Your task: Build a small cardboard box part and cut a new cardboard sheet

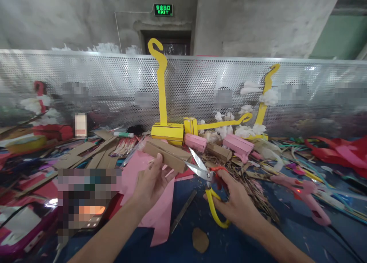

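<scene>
My left hand [153,181] grips a long brown cardboard box [169,155] from below, with the thumb on its near side. In my right hand [233,196] is a pair of scissors [210,177] with one red and one yellow handle. Their blades are spread, and the tips sit close to the box's right end; whether they touch it I cannot tell. Under the left hand lies pink paper [160,217]. A metal ruler-like strip [183,211] and a rounded cardboard piece [200,240] rest on the blue tabletop [172,251].
Yellow paper forms with hooked necks [162,91] stand behind the box. Pink boxes [237,144] and cardboard scraps [255,190] lie to the right. A pink glue gun [308,194] with a lit red light rests farther right. A perforated metal panel [195,83] closes off the back.
</scene>
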Demonstrator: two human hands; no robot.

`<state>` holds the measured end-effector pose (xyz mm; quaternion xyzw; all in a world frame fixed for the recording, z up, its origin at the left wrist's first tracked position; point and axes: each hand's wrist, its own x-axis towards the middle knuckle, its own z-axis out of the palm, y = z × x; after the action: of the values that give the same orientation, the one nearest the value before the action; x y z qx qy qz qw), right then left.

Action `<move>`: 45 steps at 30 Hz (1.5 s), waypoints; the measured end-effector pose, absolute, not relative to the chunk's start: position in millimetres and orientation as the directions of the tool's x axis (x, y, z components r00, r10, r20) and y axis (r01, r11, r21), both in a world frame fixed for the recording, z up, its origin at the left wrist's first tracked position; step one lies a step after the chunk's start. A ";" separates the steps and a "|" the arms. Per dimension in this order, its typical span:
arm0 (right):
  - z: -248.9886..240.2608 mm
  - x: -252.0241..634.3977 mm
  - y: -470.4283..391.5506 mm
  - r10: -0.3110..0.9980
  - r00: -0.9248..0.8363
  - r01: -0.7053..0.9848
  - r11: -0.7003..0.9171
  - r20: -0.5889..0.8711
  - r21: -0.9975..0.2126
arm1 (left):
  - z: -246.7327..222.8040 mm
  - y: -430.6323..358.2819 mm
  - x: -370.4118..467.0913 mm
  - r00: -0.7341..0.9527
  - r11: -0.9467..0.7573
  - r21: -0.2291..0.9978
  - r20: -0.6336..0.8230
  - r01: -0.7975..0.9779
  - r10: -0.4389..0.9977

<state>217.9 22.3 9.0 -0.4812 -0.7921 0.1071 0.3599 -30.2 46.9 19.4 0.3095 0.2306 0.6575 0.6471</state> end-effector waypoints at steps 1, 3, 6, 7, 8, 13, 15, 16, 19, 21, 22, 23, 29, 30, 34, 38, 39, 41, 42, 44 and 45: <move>10.4 218.0 21.5 0.840 -0.290 0.685 0.517 0.459 -0.513 | 19.4 45.6 -29.9 0.024 -0.067 0.720 0.115 -0.690 0.993; 12.4 218.5 20.0 0.836 -0.313 0.685 0.527 0.451 -0.502 | 19.6 42.5 -28.7 0.030 -0.098 0.757 0.153 -0.647 0.988; 12.1 220.4 20.1 0.828 -0.315 0.701 0.532 0.463 -0.475 | 18.6 39.3 -26.5 0.080 -0.138 0.791 0.229 -0.596 0.970; 11.5 221.3 20.8 0.828 -0.308 0.715 0.527 0.469 -0.460 | 17.8 39.2 -26.0 0.096 -0.147 0.799 0.247 -0.583 0.964; 10.8 222.2 21.6 0.827 -0.297 0.732 0.519 0.478 -0.442 | 17.0 39.3 -25.6 0.100 -0.158 0.807 0.258 -0.569 0.961; 10.8 226.1 25.1 0.797 -0.275 0.788 0.507 0.537 -0.349 | 16.8 41.2 -25.4 0.036 -0.205 0.817 0.265 -0.538 0.964; 11.9 227.4 25.4 0.778 -0.285 0.791 0.521 0.560 -0.321 | 19.1 41.2 -25.4 0.015 -0.219 0.801 0.273 -0.557 0.962; 12.4 228.0 25.5 0.771 -0.287 0.794 0.523 0.569 -0.308 | 20.3 41.1 -25.5 0.000 -0.226 0.796 0.273 -0.562 0.962; 12.9 229.5 25.8 0.774 -0.279 0.810 0.508 0.569 -0.294 | 22.1 42.1 -26.6 -0.046 -0.240 0.797 0.259 -0.554 0.965; 12.6 230.1 26.2 0.786 -0.276 0.814 0.497 0.554 -0.300 | 21.9 43.6 -27.9 -0.060 -0.250 0.800 0.261 -0.545 0.964; 12.3 230.3 26.4 0.792 -0.275 0.815 0.493 0.545 -0.305 | 21.6 44.3 -28.4 -0.062 -0.257 0.801 0.266 -0.541 0.962; 12.0 230.5 26.5 0.796 -0.276 0.814 0.492 0.539 -0.309 | 21.5 45.0 -28.8 -0.065 -0.264 0.802 0.273 -0.537 0.960; 12.4 230.8 27.0 0.799 -0.266 0.833 0.472 0.539 -0.289 | 25.4 43.8 -27.3 -0.073 -0.266 0.810 0.268 -0.522 0.961; 12.8 230.7 27.0 0.798 -0.264 0.841 0.466 0.542 -0.276 | 26.1 43.4 -26.8 -0.072 -0.264 0.813 0.267 -0.518 0.961; 13.4 232.0 28.0 0.795 -0.273 0.834 0.476 0.542 -0.278 | 26.0 43.1 -26.7 -0.092 -0.264 0.823 0.253 -0.503 0.963; 10.8 236.4 30.9 0.799 -0.282 0.819 0.489 0.532 -0.301 | 20.8 44.3 -28.5 -0.086 -0.273 0.840 0.264 -0.468 0.961; 10.0 237.0 31.7 0.801 -0.280 0.820 0.486 0.528 -0.303 | 19.5 44.4 -28.8 -0.079 -0.278 0.843 0.273 -0.460 0.959; 8.9 236.4 33.0 0.809 -0.259 0.820 0.473 0.528 -0.322 | 18.0 44.1 -28.9 -0.062 -0.275 0.843 0.279 -0.463 0.958; 8.6 235.2 33.5 0.813 -0.238 0.819 0.463 0.532 -0.340 | 18.1 43.8 -28.7 -0.056 -0.262 0.840 0.268 -0.476 0.962; 8.7 231.8 34.0 0.817 -0.188 0.810 0.443 0.546 -0.385 | 19.3 43.4 -28.3 -0.033 -0.201 0.833 0.215 -0.515 0.976; 8.9 230.1 34.2 0.816 -0.168 0.803 0.439 0.554 -0.402 | 19.9 43.6 -28.2 -0.019 -0.164 0.830 0.182 -0.533 0.983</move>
<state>230.1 34.2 8.9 -0.5297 -0.7642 0.0083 0.3679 -28.2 43.6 19.9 0.3928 0.2863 0.6540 0.5797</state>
